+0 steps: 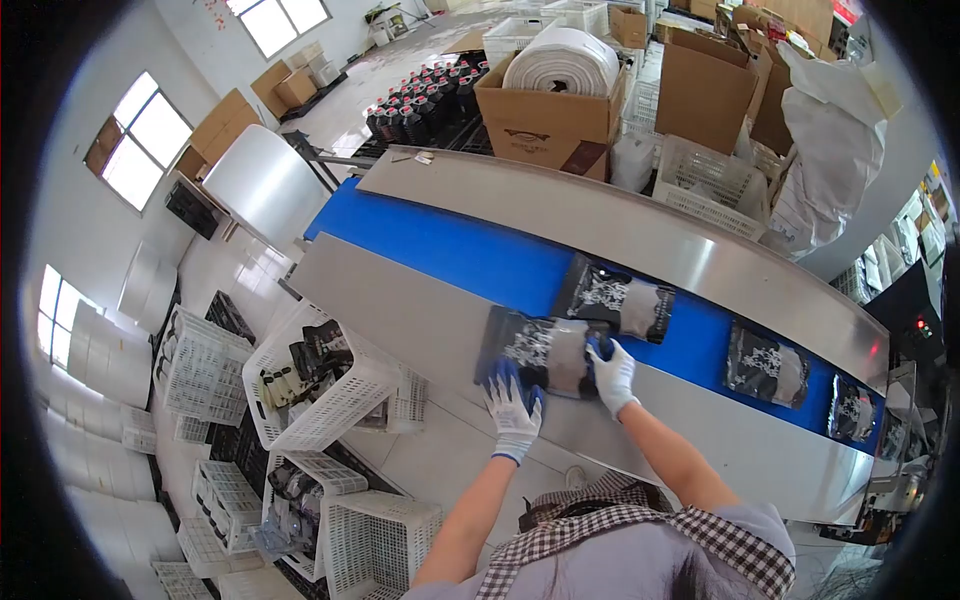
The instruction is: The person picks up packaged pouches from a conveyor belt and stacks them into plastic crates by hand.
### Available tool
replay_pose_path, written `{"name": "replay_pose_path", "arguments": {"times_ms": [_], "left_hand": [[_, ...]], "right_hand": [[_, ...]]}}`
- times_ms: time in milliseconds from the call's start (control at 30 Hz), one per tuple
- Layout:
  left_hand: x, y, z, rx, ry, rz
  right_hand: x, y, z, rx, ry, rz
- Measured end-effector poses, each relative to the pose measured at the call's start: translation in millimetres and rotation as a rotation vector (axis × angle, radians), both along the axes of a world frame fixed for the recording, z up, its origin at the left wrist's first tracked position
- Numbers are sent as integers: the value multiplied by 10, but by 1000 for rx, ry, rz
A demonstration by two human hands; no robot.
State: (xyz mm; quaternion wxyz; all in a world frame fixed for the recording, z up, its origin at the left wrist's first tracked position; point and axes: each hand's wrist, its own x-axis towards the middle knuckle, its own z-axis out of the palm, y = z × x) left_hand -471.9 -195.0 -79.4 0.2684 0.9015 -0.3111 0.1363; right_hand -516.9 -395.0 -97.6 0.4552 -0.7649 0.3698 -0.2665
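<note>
Head view: both gloved hands grip pouch (540,350) on bench (420,330) — left hand (514,402) at near edge, right hand (611,375) at its end.

Daylight pours through tall windows (145,135) in a white wall (75,235) onto a pale, glossy floor (350,85). White plastic crates (320,395) stack along the near edge of a steel-framed blue conveyor belt (450,250). Beyond its far edge stand cardboard boxes (545,115), one holding a white roll (562,62), beside rows of dark bottles (420,100).
</note>
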Motion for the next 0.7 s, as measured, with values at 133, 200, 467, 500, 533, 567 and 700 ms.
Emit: {"name": "replay_pose_path", "arguments": {"times_ms": [133, 200, 467, 500, 533, 567, 700], "left_hand": [[79, -6, -13, -45, 67, 15], [115, -10, -35, -29, 61, 3], [126, -23, -42, 16, 53, 15], [133, -17, -48, 5, 53, 14], [141, -12, -54, 6, 54, 16], [137, -16, -56, 7, 55, 18], [208, -32, -98, 2, 65, 35]], "right_hand": [[986, 231, 48, -100, 63, 54], [1431, 275, 125, -80, 80, 73], [2560, -105, -72, 107, 309, 17], [2596, -156, -74, 88, 308, 6], [2652, -212, -106, 56, 320, -12], [2656, -273, -123, 36, 313, -10], [2545, -418, -251, 112, 73, -46]]}}
